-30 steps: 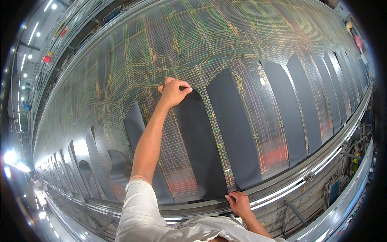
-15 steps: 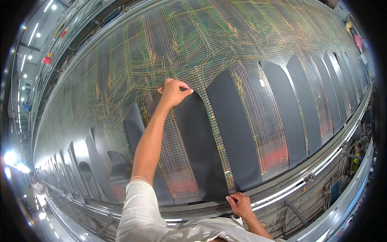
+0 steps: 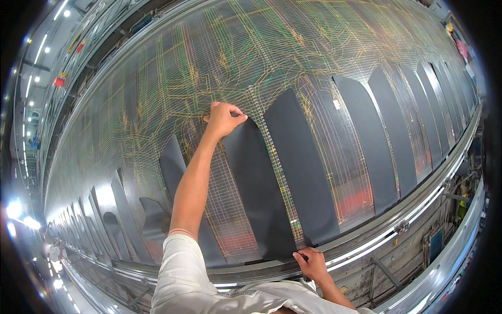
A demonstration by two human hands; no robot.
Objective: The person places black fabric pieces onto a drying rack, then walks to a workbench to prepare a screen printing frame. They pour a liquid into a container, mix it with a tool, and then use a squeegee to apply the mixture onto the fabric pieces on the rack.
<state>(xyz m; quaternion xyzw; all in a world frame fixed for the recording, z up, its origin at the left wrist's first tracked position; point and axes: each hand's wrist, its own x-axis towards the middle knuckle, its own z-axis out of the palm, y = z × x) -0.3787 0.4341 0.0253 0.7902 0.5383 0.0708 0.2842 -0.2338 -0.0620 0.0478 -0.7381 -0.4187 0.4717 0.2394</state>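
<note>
A long black sheet piece (image 3: 261,193) with a rounded far end lies across a long dark table (image 3: 120,99) marked with many yellow, green and white lines. At its far end, my left hand (image 3: 224,120) is closed, thumb and fingers pinching the edge. My right hand (image 3: 312,262) pinches the same piece at its near right corner, by the table's front edge. Just right of it lies another black piece (image 3: 303,172), apart from it by a strip of lined tabletop. My left forearm partly covers a black piece (image 3: 173,157) on the left.
Several more black pieces, such as one on the right (image 3: 366,141), lie in a row along the table. A smaller piece with a curled end (image 3: 154,217) is at the left. A metal rail (image 3: 361,251) runs along the front edge. Far left is a red box (image 3: 59,82).
The view has shifted very slightly. Both hands keep their grip on the two ends of the black sheet piece, which shows no clear movement on the table.
</note>
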